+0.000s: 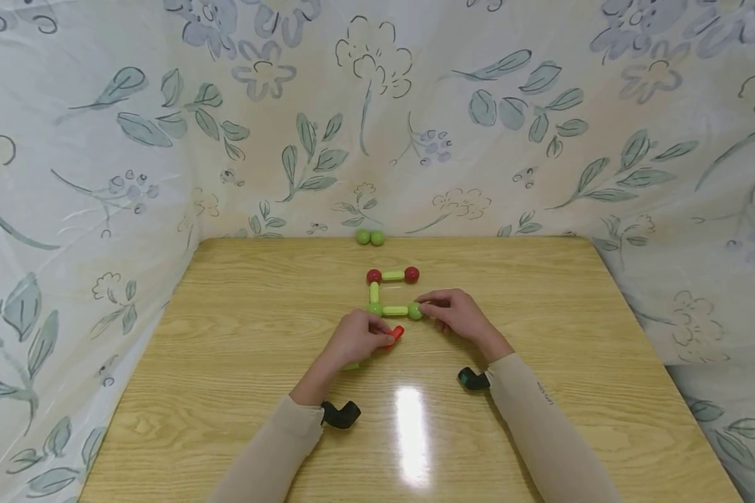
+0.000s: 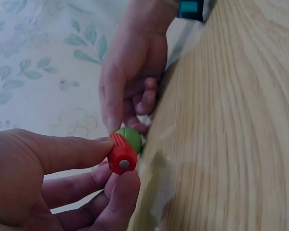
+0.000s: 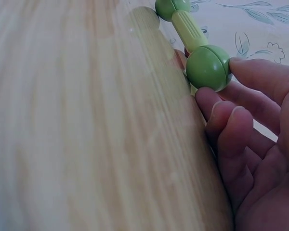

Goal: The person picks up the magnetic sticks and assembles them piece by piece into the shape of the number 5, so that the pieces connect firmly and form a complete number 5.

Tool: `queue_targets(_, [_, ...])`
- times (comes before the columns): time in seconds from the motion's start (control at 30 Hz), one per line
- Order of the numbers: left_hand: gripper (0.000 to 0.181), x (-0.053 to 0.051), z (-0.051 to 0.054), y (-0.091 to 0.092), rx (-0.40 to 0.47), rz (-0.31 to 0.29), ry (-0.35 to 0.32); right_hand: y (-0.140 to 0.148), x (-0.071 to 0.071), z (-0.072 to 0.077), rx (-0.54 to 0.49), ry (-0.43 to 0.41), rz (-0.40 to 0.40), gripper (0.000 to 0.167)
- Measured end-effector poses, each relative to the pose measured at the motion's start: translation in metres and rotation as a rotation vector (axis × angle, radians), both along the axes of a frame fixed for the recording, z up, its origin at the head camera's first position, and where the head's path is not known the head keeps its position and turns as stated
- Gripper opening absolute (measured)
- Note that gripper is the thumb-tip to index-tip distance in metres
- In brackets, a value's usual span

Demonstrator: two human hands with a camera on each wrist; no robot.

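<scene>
My left hand (image 1: 356,337) pinches a short red magnetic building rod (image 1: 398,332) between thumb and fingers. In the left wrist view the rod's metal-tipped end (image 2: 124,164) faces the camera. A C-shaped chain of balls and yellow-green rods lies just beyond, with two red balls at its far side. At its near right end is a green ball (image 1: 415,311), which my right hand (image 1: 458,314) pinches between thumb and fingers. A yellow-green rod (image 3: 189,31) joins that ball to another green ball (image 1: 375,309), partly behind the left hand. The red rod is apart from the chain.
Two loose green balls (image 1: 370,237) sit at the table's back edge by the floral cloth. Another yellow-green piece (image 1: 351,365) shows partly under the left wrist. Black wrist devices (image 1: 342,415) are worn on both arms. The wooden table (image 1: 226,349) is glossy.
</scene>
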State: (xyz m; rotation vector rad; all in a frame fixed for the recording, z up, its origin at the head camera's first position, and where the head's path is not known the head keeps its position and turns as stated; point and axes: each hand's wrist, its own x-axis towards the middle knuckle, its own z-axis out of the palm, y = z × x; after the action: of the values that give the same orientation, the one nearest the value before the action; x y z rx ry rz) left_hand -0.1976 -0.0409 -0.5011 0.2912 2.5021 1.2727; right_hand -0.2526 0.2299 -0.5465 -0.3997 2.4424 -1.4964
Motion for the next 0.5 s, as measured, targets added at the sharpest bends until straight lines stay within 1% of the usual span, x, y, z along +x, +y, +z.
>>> queue_targets(0.17, [0.007, 0.001, 0.001, 0.012, 0.018, 0.027, -0.028, 0.001, 0.0, 0.0, -0.004, 0.003, 0.001, 0.031])
queue_targets(0.37, [0.008, -0.004, -0.006, 0.018, 0.072, 0.016, -0.052, 0.001, 0.0, 0.0, -0.004, 0.011, 0.003, 0.029])
queue_targets(0.5, [0.009, -0.006, -0.008, 0.023, 0.111, 0.028, -0.088, 0.001, 0.0, 0.0, -0.009, 0.016, 0.005, 0.028])
